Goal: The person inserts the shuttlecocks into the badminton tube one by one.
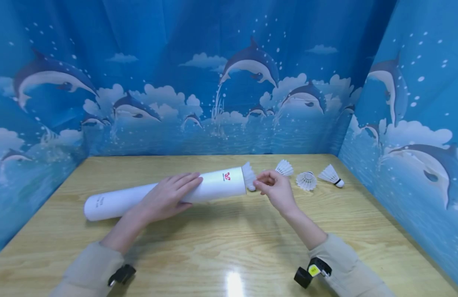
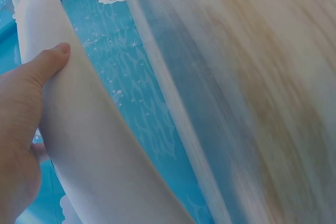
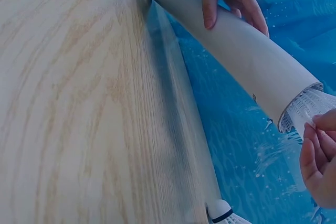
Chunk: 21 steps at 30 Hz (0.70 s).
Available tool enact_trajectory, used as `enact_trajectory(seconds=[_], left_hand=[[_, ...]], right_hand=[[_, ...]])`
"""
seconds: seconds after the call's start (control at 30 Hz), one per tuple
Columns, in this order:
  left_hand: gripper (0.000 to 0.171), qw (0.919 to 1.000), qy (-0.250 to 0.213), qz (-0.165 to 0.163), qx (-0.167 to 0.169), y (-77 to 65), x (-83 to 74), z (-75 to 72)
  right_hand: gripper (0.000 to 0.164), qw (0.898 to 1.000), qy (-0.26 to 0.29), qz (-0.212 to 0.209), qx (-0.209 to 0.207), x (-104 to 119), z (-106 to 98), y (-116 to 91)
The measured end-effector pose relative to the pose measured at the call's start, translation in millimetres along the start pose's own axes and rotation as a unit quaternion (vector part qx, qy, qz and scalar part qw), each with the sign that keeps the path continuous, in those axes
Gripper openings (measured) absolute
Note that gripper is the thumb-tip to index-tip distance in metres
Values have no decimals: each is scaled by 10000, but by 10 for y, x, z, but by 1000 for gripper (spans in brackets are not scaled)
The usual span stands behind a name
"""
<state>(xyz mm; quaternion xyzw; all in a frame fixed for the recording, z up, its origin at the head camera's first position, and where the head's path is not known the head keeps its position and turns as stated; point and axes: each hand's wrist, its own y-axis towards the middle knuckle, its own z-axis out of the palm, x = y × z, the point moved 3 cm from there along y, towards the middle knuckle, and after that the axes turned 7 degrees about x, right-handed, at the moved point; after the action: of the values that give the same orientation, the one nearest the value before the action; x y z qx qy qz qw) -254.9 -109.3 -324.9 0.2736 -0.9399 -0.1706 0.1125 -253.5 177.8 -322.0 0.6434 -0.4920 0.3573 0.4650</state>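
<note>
On the left, the tabletop (image 1: pixel 214 247) has a slanting edge beside a blue dolphin curtain (image 1: pixel 169 123). Close to that edge is the shut end of a long white tube (image 1: pixel 210 185). Small gray writing (image 1: pixel 99 202) runs round this end, but it is too faint to read. I cannot tell if this end touches the wood.

The left hand (image 1: pixel 169 194) lies over the middle of the tube, fingers bent across the top and thumb on the near side, gripping it. Plain wood stretches wide in front, between the tube and the near side, with room for both arms. Behind the tube, a strip of wood runs to the back edge, where the curtain hangs.

Near the tube's right end is a red mark (image 1: pixel 227 176) with tiny writing too small to read. This end is up off the wood. A white feather shuttlecock (image 1: pixel 248 173) sits partly in its open mouth, and the right hand (image 1: pixel 277 189) pinches it between thumb and fingers.

Just past that hand is a second shuttlecock (image 1: pixel 285 167), then a third (image 1: pixel 306 181) with feathers facing front. A fourth (image 1: pixel 330 175), with a black band, lies near the right edge.
</note>
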Motion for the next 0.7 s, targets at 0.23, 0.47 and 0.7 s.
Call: enact_trajectory(seconds=[0.23,0.47,0.7], left_hand=[[83,10000,-11,-24,-32,-3,-9,-23],[84,9999,-2,33,-122,-19,-6,-38],[84,9995,-43,114,-275,-27,-8,-47]], right_hand=[[11,9910,-834,-1033,-164,29,14,-21],[8,9614,-1667,-2154,-397,79,43,-60],[8,9694,-1428,-1975,-293,91,77,-52]])
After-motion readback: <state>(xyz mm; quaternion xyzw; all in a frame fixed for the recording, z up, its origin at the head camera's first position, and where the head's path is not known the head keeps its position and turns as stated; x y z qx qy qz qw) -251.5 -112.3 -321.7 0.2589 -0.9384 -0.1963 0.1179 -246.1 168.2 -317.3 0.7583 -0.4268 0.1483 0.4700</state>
